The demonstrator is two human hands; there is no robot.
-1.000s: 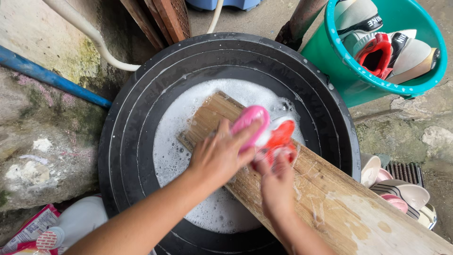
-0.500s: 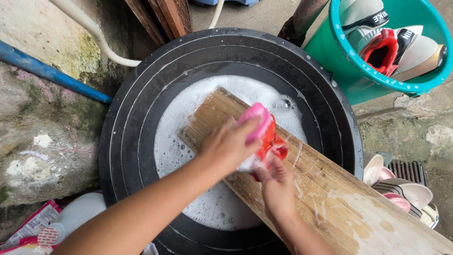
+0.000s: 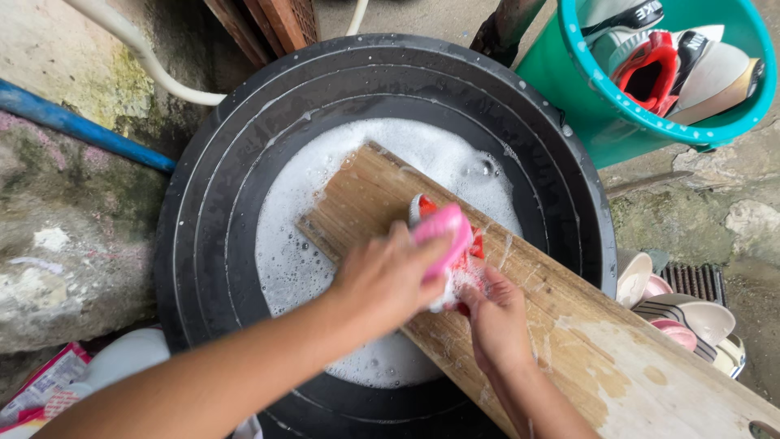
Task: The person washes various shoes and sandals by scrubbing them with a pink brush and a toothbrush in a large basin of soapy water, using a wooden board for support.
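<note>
Since the earlier frame, our left hand (image 3: 382,280) has dragged the pink brush (image 3: 443,236) nearer us. It grips the brush, while our right hand (image 3: 496,313) pinches the red shoe (image 3: 470,248) against the wooden board (image 3: 569,341).

Wet rough wooden board (image 3: 569,325), glossy black plastic tub (image 3: 211,244), foamy water (image 3: 292,260).

a pink scrub brush (image 3: 443,236) presses on a soapy red-and-white shoe (image 3: 465,260) lying on the slanted wooden board (image 3: 569,325).
</note>
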